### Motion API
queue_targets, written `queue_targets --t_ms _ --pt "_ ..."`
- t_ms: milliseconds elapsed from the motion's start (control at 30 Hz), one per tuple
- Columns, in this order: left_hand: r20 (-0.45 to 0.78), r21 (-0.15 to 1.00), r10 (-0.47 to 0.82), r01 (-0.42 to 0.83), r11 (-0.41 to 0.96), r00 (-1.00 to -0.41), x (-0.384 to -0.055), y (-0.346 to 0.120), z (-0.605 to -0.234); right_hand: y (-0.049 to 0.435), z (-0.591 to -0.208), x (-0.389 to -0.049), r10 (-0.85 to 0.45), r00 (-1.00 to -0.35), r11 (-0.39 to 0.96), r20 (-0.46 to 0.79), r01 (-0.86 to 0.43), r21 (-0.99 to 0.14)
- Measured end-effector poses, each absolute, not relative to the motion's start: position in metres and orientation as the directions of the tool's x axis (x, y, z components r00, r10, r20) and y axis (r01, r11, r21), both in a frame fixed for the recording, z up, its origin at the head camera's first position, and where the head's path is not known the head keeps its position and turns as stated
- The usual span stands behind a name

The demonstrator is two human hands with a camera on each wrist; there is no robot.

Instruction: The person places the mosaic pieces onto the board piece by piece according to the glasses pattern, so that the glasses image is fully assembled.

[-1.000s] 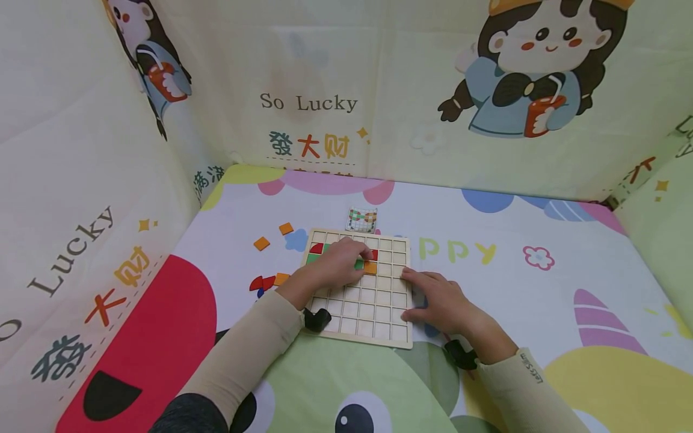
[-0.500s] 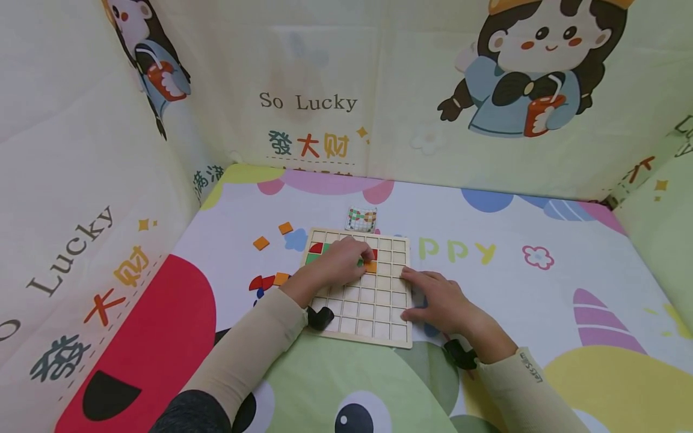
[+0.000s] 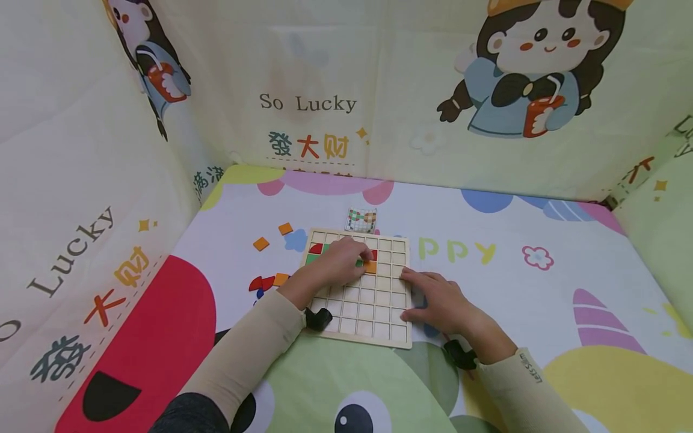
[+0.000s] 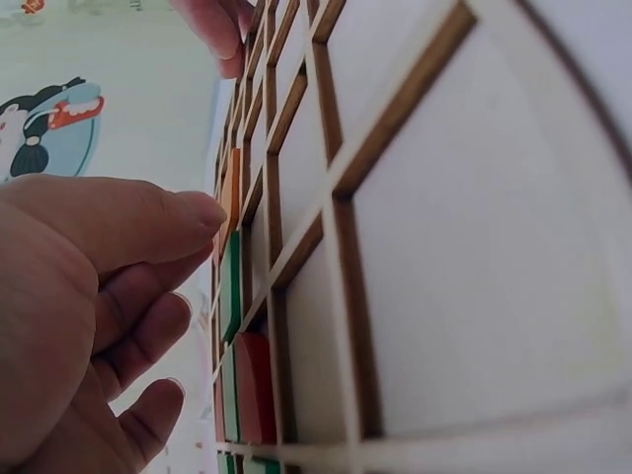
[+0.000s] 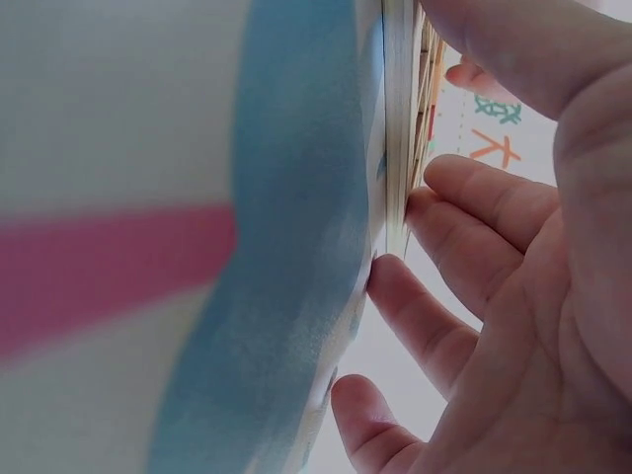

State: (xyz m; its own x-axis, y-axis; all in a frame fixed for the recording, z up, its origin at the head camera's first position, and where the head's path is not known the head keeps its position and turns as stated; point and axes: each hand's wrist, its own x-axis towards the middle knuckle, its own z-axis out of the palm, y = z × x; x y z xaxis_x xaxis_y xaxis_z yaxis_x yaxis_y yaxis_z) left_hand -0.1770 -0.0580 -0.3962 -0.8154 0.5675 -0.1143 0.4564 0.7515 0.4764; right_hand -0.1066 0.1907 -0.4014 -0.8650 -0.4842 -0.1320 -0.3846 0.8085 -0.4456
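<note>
A wooden grid board (image 3: 367, 313) lies flat on the patterned cloth, with red, green and orange pieces set in its upper cells. My left hand (image 3: 341, 261) reaches over the upper left part, its bent thumb and index finger pinching at an orange square tile (image 3: 370, 267). In the left wrist view, the thumb tip meets that orange tile (image 4: 233, 188), beside green and dark red pieces (image 4: 255, 387). My right hand (image 3: 441, 300) touches the board's right edge with thumb and fingertips, fingers spread and relaxed. In the right wrist view, fingertips rest along the board's side (image 5: 397, 118).
Loose orange squares (image 3: 261, 243) lie left of the board. Nearer my left forearm are red pieces (image 3: 262, 282), blue pieces (image 3: 260, 294) and another orange tile (image 3: 281, 279). A small pattern card (image 3: 361, 220) sits behind the board. Printed cloth walls (image 3: 400, 108) enclose the table.
My left wrist shifts slightly right, then back, with the fingertips staying by the orange tile. The right hand and the board keep their places.
</note>
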Motion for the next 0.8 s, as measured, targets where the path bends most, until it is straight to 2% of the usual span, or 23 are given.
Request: queue_targets --t_ms 800 --pt "-0.135 0.514 0.42 0.299 0.804 -0.897 -0.164 -0.134 -0.379 0.193 -0.403 -0.106 -0.499 -0.86 0.794 -0.105 -0.406 -0.453"
